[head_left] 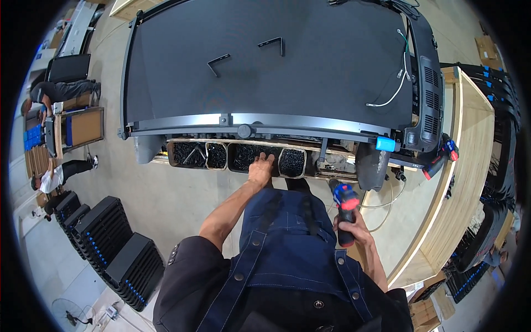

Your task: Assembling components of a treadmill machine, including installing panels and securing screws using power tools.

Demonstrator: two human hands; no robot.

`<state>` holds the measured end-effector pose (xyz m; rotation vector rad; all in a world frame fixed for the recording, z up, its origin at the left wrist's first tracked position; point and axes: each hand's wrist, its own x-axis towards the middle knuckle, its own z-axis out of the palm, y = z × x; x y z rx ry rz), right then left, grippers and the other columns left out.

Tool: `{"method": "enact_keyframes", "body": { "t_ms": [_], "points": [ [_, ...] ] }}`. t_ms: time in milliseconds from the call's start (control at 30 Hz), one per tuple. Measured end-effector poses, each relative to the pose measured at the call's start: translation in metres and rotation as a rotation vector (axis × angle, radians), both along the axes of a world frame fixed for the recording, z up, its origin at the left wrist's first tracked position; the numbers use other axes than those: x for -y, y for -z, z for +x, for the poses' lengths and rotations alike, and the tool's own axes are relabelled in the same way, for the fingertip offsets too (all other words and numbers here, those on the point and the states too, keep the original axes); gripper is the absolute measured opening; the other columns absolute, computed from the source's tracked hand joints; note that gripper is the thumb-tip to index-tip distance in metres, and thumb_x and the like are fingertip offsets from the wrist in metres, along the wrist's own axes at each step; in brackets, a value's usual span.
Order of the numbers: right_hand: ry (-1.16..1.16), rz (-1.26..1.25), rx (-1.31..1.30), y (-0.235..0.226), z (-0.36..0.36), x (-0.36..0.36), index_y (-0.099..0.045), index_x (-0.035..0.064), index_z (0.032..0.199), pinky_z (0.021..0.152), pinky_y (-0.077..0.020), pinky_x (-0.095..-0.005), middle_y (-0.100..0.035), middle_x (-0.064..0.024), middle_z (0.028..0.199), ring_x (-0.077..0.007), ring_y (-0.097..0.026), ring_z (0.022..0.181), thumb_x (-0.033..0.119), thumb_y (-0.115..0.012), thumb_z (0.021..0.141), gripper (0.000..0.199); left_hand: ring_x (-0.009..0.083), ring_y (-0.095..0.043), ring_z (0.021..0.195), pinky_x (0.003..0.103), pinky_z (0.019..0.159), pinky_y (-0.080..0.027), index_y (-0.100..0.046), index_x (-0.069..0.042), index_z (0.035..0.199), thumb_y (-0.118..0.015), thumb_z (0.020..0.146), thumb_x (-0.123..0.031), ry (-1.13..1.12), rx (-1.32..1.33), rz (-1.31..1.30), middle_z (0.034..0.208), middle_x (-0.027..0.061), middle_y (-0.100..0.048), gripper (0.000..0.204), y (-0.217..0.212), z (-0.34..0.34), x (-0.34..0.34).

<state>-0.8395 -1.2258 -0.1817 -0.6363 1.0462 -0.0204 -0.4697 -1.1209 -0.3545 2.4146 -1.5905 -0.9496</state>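
Note:
My left hand [261, 167] reaches into an open bin [239, 168] of small black hardware, probably screws, below the near edge of a large black-topped machine that looks like a treadmill [265, 83]. Its fingers are a little apart, and their tips are hard to make out against the dark parts. In my right hand [354, 226] is a cordless drill [345, 200] in black, blue and red, gripped by its handle and pointing away from me. More bins of black parts flank the left hand, one of them on its right [292, 162].
Two black L-shaped brackets [219, 63] and a white cable [394, 95] lie on the black deck. On the right stands a wooden bench [442, 221] with a second drill [442, 157] by its edge. Stacked black parts [110, 243] stand at lower left; two people work farther left.

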Motion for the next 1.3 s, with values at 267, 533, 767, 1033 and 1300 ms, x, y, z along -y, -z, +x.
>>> {"method": "enact_keyframes", "body": {
  "t_ms": [267,533,767,1033,1300],
  "points": [
    [-0.458,-0.548,-0.272,0.032,0.042,0.008,-0.064,-0.0009,0.106,0.079,-0.0529,-0.0367,-0.068,-0.0122,0.088,-0.0196,-0.063,0.08,0.013,-0.075,0.076,0.035,0.0408,-0.065,0.093,0.049,0.073,-0.058,-0.056,-0.006,0.107,-0.069,0.083,-0.01,0.02,-0.058,-0.199,0.104,0.0194,-0.058,0.028,-0.037,-0.031,0.033],
    [-0.356,-0.542,-0.329,0.013,0.048,0.007,-0.064,0.0002,0.104,0.08,-0.0529,-0.0354,-0.068,-0.0088,0.09,-0.0188,-0.062,0.08,0.01,-0.075,0.076,0.032,0.0352,-0.067,0.093,0.042,0.069,-0.06,-0.059,-0.001,0.108,-0.059,0.084,-0.007,0.239,0.136,-0.038,0.103,0.0208,-0.059,0.025,0.009,-0.068,0.048],
    [-0.394,-0.522,-0.347,0.006,0.042,0.018,-0.065,0.0002,0.103,0.078,-0.0525,-0.0345,-0.068,-0.0079,0.088,-0.0181,-0.063,0.081,0.009,-0.074,0.075,0.031,0.0422,-0.069,0.088,0.049,0.072,-0.059,-0.057,0.0,0.11,-0.056,0.083,-0.001,0.186,-0.105,-0.074,0.106,0.0281,-0.061,0.028,0.01,-0.042,0.041],
    [-0.425,-0.598,-0.366,0.0,0.056,0.022,-0.065,-0.0001,0.102,0.077,-0.0524,-0.0352,-0.068,-0.0085,0.087,-0.0183,-0.063,0.079,0.011,-0.074,0.075,0.03,0.0338,-0.071,0.089,0.041,0.076,-0.057,-0.068,-0.005,0.104,-0.066,0.076,0.002,-0.42,-0.43,-0.274,0.091,0.0169,-0.071,0.029,0.015,-0.049,0.032],
    [-0.413,-0.664,-0.264,-0.024,0.069,0.033,-0.064,-0.0013,0.106,0.082,-0.0523,-0.0339,-0.069,-0.0085,0.09,-0.0171,-0.063,0.083,0.011,-0.077,0.075,0.035,0.0269,-0.071,0.097,0.033,0.091,-0.059,-0.056,0.005,0.131,-0.057,0.089,0.007,-0.824,-1.316,0.012,0.116,0.0192,-0.065,0.042,-0.024,-0.035,0.025]
  ]
}}
